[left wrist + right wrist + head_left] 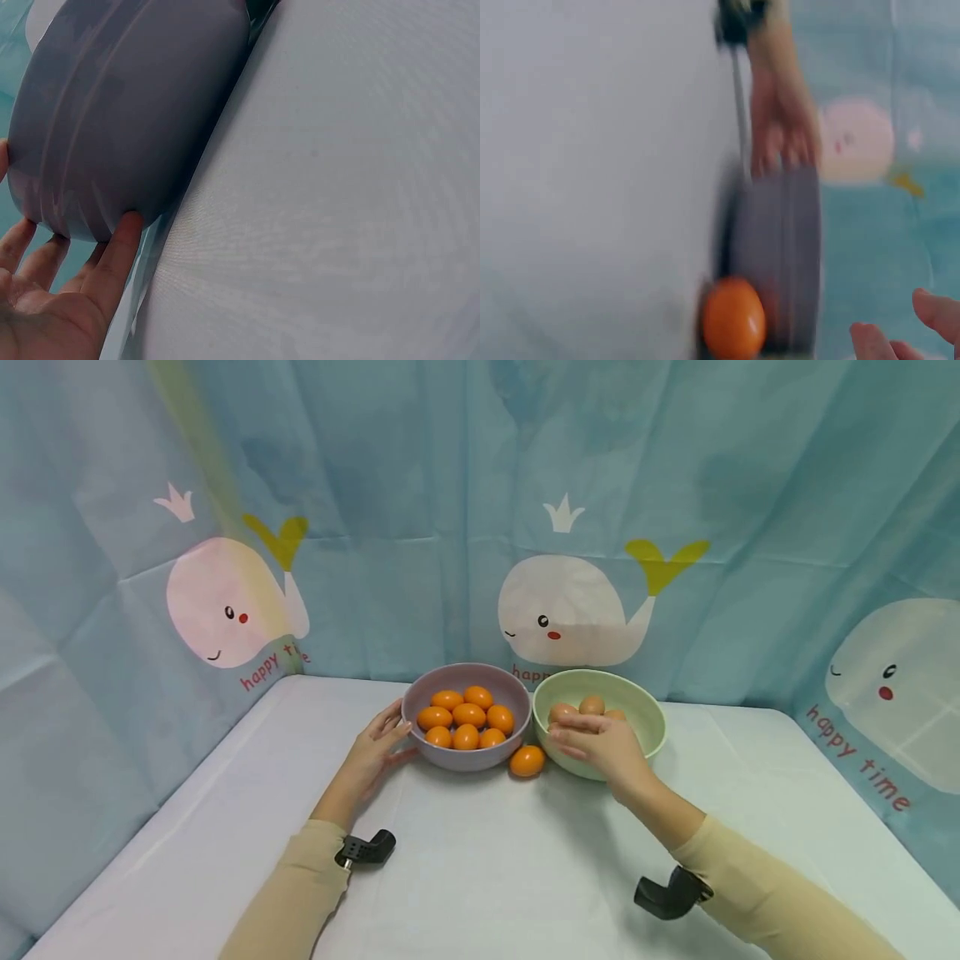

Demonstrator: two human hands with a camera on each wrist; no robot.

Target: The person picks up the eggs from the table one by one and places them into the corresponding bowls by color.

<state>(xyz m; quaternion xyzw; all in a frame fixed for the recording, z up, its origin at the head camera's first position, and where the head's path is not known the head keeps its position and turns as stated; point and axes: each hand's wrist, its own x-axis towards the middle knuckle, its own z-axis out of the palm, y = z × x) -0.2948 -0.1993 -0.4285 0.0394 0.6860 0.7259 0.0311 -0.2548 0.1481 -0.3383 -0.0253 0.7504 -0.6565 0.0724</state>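
My left hand [372,752] rests against the left side of a mauve bowl [467,762]. Its spread fingertips touch the bowl's outer wall in the left wrist view. Inside that bowl lie several glossy orange egg-shaped pieces [468,715]. Over the near left rim of a light green bowl [654,727] hovers my right hand [603,747], fingers extended, with nothing visible between them. Several brown eggs [592,705] sit in the green bowl, partly hidden by that hand. One more orange egg-shaped piece [527,762] lies on the table in front of where the bowls meet.
Both bowls stand side by side near the back of a white-covered table [480,860]. Behind them hangs a blue curtain [405,593] printed with whales. A black wrist camera [367,847] is strapped to the left sleeve, another camera [671,893] to the right.
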